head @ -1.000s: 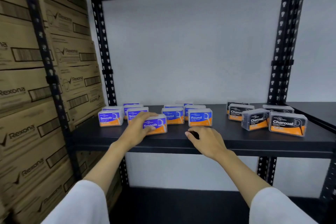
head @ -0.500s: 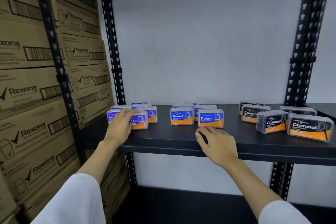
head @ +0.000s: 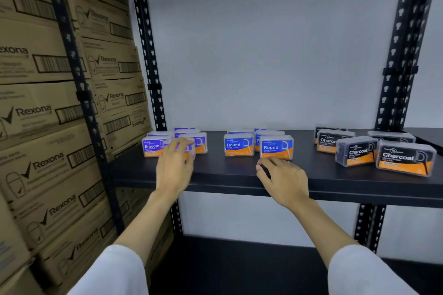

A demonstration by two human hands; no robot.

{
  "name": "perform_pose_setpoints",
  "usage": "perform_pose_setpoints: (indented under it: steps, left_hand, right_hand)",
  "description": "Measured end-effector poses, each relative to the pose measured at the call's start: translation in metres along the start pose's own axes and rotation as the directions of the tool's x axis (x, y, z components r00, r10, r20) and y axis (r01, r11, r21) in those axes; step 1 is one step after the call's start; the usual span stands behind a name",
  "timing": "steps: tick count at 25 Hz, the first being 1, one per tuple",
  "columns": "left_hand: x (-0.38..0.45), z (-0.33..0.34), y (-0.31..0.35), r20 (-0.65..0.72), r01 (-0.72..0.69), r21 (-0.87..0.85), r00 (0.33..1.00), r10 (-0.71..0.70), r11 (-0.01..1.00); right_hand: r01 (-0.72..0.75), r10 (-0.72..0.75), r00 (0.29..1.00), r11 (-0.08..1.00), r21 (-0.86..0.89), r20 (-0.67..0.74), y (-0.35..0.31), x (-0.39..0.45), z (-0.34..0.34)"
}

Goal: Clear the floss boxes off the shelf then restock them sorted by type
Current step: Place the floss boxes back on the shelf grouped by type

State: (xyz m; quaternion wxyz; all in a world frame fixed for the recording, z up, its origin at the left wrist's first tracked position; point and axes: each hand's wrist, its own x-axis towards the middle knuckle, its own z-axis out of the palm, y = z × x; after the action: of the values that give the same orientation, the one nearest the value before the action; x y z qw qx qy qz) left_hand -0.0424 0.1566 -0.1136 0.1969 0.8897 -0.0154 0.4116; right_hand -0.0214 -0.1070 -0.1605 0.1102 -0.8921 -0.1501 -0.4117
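Note:
Three groups of floss boxes stand on the black shelf [head: 239, 175]. Blue Smooth boxes [head: 151, 147] are at the left, blue Round boxes [head: 276, 147] in the middle, and black Charcoal boxes [head: 405, 158] at the right. My left hand [head: 176, 165] is blurred, its fingers spread over the front of the nearest Smooth box [head: 191, 148], not wrapped around it. My right hand [head: 284, 176] lies palm down on the shelf just in front of the nearest Round box, fingers loosely bent, holding nothing.
Stacked Rexona cardboard cartons [head: 48, 115] fill the bay to the left, behind a black perforated upright [head: 79, 93]. More uprights [head: 402, 50] stand at the right. A lower shelf [head: 239, 268] lies below, and a white wall backs the rack.
My left hand carried a Smooth box leftward into the Smooth group and has now slid back off its top. My right hand has stayed by the front Round box.

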Motion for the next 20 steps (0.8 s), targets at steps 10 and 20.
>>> perform_pose_setpoints:
  steps: [10,20]
  left_hand:
    - [-0.072,0.007,0.060,0.143,-0.054,0.042,0.989,0.047,0.998]
    - [-0.198,0.078,0.045,0.672,0.031,0.115,0.733,-0.101,0.993]
  right_hand:
    - [-0.056,0.050,0.997,0.994,0.099,0.057,-0.006,-0.008,-0.012]
    - [-0.465,0.257,0.758,0.857,0.220,0.599,-0.001,-0.175,0.009]
